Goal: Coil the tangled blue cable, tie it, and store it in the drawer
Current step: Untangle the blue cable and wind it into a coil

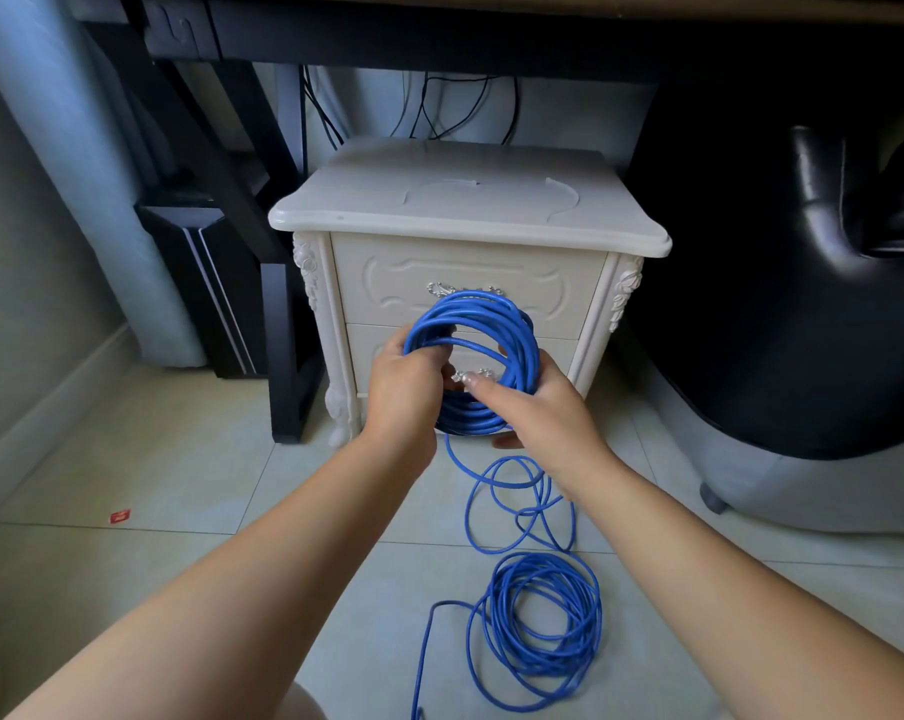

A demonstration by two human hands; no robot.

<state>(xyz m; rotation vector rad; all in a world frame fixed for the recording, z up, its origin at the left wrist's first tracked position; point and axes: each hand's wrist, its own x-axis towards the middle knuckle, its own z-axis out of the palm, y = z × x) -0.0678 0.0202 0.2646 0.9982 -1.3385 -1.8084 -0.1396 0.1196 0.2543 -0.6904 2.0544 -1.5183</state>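
A blue cable (483, 324) is partly wound into an upright coil held in front of a cream nightstand (465, 210). My left hand (406, 387) grips the coil's left side, fingers curled through the loop. My right hand (538, 402) grips its lower right side, thumb across the strands. From the coil a loose strand drops to the tiled floor, where the remaining cable (538, 615) lies in a messy heap of loops. Both nightstand drawers are closed; the upper drawer (403, 288) shows a silver handle just above the coil.
A black desk frame leg (283, 356) and a dark computer case (216, 283) stand left of the nightstand. A black padded chair (803, 304) fills the right. Dark cords hang behind the nightstand. A small red scrap (119, 516) lies on the floor tiles at left.
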